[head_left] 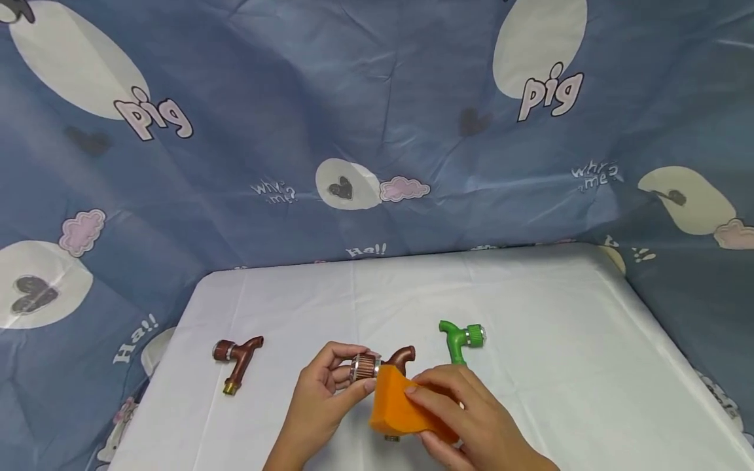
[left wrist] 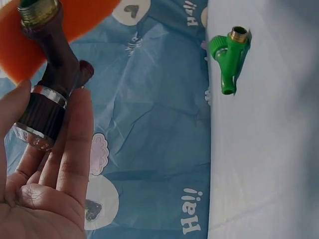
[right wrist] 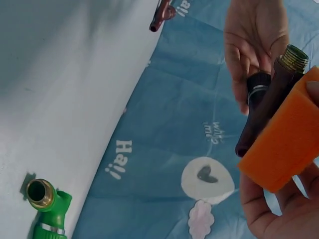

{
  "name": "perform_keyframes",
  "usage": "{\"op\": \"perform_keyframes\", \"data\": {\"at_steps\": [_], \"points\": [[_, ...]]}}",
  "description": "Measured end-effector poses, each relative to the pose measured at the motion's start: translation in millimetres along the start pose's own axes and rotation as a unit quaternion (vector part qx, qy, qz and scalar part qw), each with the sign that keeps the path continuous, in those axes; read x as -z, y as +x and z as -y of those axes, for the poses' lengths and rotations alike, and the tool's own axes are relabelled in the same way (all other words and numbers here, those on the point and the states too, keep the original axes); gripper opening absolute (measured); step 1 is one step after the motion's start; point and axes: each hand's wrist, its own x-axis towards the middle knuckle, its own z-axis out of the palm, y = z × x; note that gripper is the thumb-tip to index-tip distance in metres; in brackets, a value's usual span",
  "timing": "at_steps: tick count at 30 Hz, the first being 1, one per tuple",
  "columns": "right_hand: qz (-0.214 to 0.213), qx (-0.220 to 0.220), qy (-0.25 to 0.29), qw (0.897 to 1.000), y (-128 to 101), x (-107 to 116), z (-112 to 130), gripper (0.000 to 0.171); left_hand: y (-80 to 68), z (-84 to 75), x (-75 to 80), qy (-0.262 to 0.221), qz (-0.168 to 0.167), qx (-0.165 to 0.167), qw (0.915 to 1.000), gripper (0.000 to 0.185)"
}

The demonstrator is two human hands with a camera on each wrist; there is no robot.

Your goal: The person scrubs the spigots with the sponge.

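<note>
A blue printed cloth (head_left: 377, 118) hangs behind and around the white tabletop (head_left: 530, 294); its writing reads "pig", "why me?" and "Ha!!", beside pale ovals, dark hearts and pink clouds. Only the head view shows the whole tabletop with all three taps at once: a second brown tap (head_left: 237, 358) lying at the left, a green tap (head_left: 461, 339) lying at the right, and the held one between them, above the near edge. The left hand (head_left: 323, 400) has its grip clamped on the brown tap (head_left: 383, 364), fingers curled round the ribbed knob with its silver ring. The right hand (head_left: 471, 418) pinches an orange sponge (head_left: 399, 409) and presses it against the tap's body. The wrist views add what the head view hides: brass threaded ends on the held tap and on the green one, and the held tap's dark glossy spout beside the sponge.
</note>
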Motion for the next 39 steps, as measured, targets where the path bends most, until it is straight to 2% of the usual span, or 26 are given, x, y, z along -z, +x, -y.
{"op": "perform_keyframes", "data": {"at_steps": [7, 14, 18, 22, 26, 30, 34, 39], "points": [[-0.005, -0.064, -0.026, 0.998, 3, -1, -4, 0.040, -11.5, -3.9, 0.2, -0.006, -0.031, 0.030, 0.9991, 0.042], [-0.023, -0.066, -0.028, 0.997, 5, -4, -11, 0.041, -25.0, -0.1, -3.7, 0.006, -0.074, 0.030, 0.9968, 0.040], [-0.033, -0.070, -0.018, 0.997, 5, -5, -9, 0.042, -27.1, 2.7, -2.8, 0.021, -0.087, 0.019, 0.9958, 0.040], [-0.025, -0.059, 0.013, 0.998, 2, -9, -1, 0.042, -25.8, 4.9, -1.4, 0.033, -0.101, 0.012, 0.9942, 0.040], [-0.025, -0.045, 0.036, 0.998, 0, -15, 5, 0.041, -24.1, 7.3, 0.0, 0.027, -0.101, 0.007, 0.9945, 0.039], [-0.035, -0.041, 0.036, 0.998, -2, -17, 7, 0.041, -25.7, 9.9, 1.7, 0.017, -0.084, 0.002, 0.9963, 0.037], [-0.034, -0.056, 0.024, 0.998, -3, -14, 5, 0.041, -27.2, 9.0, -0.3, 0.009, -0.069, 0.006, 0.9976, 0.037], [-0.027, -0.094, 0.008, 0.995, -7, -13, 1, 0.043, -28.4, 7.3, -4.9, 0.023, -0.067, 0.019, 0.9973, 0.038]]}}
